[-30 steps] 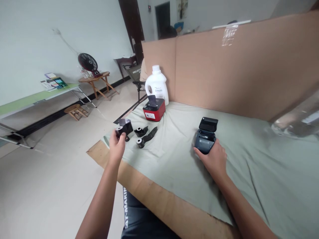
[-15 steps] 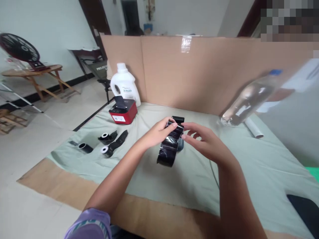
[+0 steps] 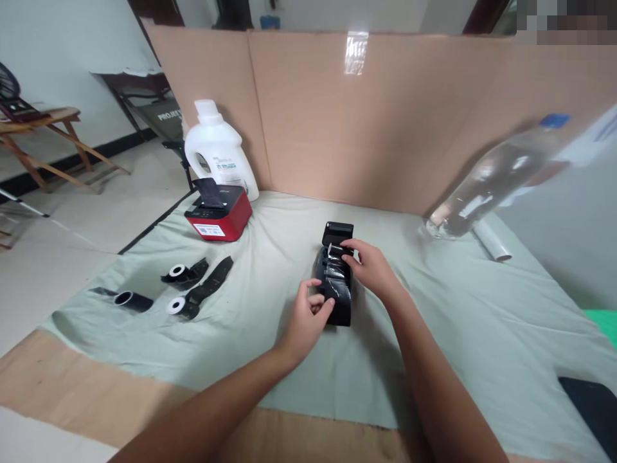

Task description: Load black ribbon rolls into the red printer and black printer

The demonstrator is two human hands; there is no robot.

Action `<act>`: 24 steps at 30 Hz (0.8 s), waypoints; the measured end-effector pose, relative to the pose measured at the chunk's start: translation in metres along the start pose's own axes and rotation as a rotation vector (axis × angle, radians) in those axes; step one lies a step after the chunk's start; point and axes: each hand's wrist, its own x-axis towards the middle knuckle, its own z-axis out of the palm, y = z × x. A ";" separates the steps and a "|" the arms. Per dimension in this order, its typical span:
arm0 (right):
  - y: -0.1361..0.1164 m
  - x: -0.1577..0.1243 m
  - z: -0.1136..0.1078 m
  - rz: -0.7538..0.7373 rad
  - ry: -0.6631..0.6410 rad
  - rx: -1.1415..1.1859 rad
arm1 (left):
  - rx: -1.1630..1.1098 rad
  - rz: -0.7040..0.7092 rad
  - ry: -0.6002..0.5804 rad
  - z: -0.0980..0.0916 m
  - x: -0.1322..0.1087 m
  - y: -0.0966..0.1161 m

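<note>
A glossy black strip [image 3: 340, 302] runs down from a small black roll [image 3: 336, 252], which sits at the opened lid [image 3: 338, 230] of a dark, printer-like device. My right hand [image 3: 369, 265] pinches the roll from the right, its thumb and forefinger at the roll's right end. On the other side, my left hand [image 3: 308, 315] is curled with its thumb pressed to the strip's left edge and its forefinger against the device. The strip hangs over the front of the device and hides most of its body.
Several black rolls [image 3: 182, 307] with loose tails lie at left. Behind them stand a red and black printer [image 3: 224, 215] and a white jug [image 3: 219, 148]. A clear bottle [image 3: 496, 180] leans against the cardboard screen [image 3: 308, 116], beside a white tube [image 3: 491, 241]. A dark object [image 3: 588, 405] lies at lower right.
The black roll and strip have come down from the air onto the device. My left hand has shifted from the roll to the strip's lower part; my right hand now grasps the roll.
</note>
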 end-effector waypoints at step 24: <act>-0.013 0.020 0.020 0.241 -0.056 -0.324 | 0.144 -0.019 -0.161 -0.007 0.004 -0.021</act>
